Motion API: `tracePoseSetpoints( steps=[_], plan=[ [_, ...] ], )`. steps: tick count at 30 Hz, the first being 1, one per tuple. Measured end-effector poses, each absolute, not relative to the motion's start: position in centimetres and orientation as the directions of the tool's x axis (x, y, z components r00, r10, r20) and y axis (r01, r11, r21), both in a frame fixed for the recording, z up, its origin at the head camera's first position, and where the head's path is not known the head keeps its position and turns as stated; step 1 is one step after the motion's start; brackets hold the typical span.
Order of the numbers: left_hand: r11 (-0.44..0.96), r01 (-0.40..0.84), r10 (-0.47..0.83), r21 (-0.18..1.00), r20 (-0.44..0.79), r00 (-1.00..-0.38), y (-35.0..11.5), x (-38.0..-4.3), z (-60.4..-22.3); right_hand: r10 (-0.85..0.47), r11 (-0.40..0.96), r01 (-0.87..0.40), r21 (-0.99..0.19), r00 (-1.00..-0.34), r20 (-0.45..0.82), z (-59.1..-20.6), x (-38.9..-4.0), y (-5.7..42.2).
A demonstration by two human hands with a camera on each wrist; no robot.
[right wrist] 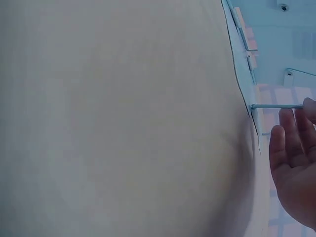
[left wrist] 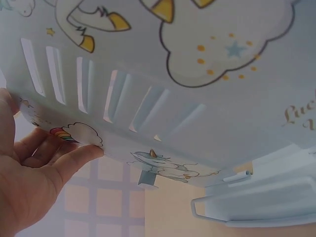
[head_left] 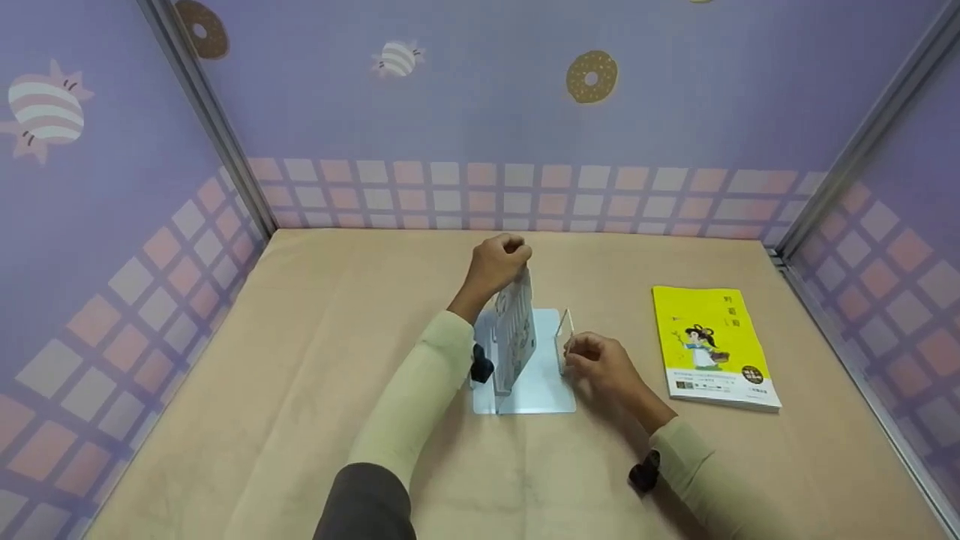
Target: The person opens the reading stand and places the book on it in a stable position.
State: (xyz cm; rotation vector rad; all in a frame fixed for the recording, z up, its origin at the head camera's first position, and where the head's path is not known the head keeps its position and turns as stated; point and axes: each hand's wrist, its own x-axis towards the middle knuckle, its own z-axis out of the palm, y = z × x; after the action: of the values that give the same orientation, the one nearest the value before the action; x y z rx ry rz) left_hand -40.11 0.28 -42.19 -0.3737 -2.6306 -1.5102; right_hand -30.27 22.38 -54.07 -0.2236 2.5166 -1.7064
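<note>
A pale book stand (head_left: 538,394) is on the table, its slotted panel printed with unicorns and clouds (left wrist: 237,113) raised nearly upright from a flat base. My left hand (head_left: 498,264) holds the panel's top edge, thumb on one face and fingers on the other in the left wrist view. My right hand (head_left: 604,364) pinches the thin raised front ledge (head_left: 564,337) at the base's right side. In the right wrist view this ledge (right wrist: 276,106) appears edge-on as a thin bar between thumb and fingers. The panel's back is hidden.
A yellow book (head_left: 712,349) with a cartoon figure on its cover lies flat to the right of my right hand. Beige cloth (head_left: 300,375) covers the table. Purple patterned walls (head_left: 480,112) enclose it at the back and both sides, with metal posts at the corners.
</note>
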Motion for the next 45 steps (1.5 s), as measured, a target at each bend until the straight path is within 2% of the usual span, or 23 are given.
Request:
tracePoseSetpoints(
  steps=[4, 8, 12, 18, 29, 38, 45],
  plan=[
    [0.478, 0.245, 0.161, 0.844, 0.190, -0.969, 0.4, -40.1, -42.2, -0.179, 0.481, -0.030, -0.876, -0.982, -0.064, -54.0, -30.4, 21.8],
    [0.472, 0.233, 0.157, 0.850, 0.179, -0.971, 0.5, -40.1, -42.2, -0.202, 0.586, -0.069, -0.807, -0.977, -0.064, -54.0, -30.4, 21.3],
    [0.468, 0.229, 0.164, 0.854, 0.171, -0.972, 0.5, -40.1, -42.3, -0.241, 0.635, -0.141, -0.759, -0.970, -0.021, -54.0, -30.5, 21.1],
    [0.454, 0.222, 0.170, 0.863, 0.161, -0.972, 0.6, -40.1, -42.4, -0.251, 0.677, -0.156, -0.719, -0.968, -0.026, -53.9, -30.5, 21.2],
    [0.478, 0.197, 0.203, 0.856, 0.111, -0.973, 1.6, -39.9, -42.6, -0.246, 0.689, -0.147, -0.709, -0.968, -0.039, -53.9, -30.2, 21.3],
    [0.522, 0.199, 0.282, 0.830, 0.053, -0.958, 2.9, -40.0, -43.3, -0.295, 0.657, -0.167, -0.735, -0.954, -0.047, -54.0, -30.2, 21.5],
    [0.531, 0.203, 0.289, 0.823, 0.050, -0.956, 3.7, -40.3, -43.9, -0.324, 0.639, -0.200, -0.742, -0.946, -0.023, -53.8, -30.1, 22.0]
  ],
)
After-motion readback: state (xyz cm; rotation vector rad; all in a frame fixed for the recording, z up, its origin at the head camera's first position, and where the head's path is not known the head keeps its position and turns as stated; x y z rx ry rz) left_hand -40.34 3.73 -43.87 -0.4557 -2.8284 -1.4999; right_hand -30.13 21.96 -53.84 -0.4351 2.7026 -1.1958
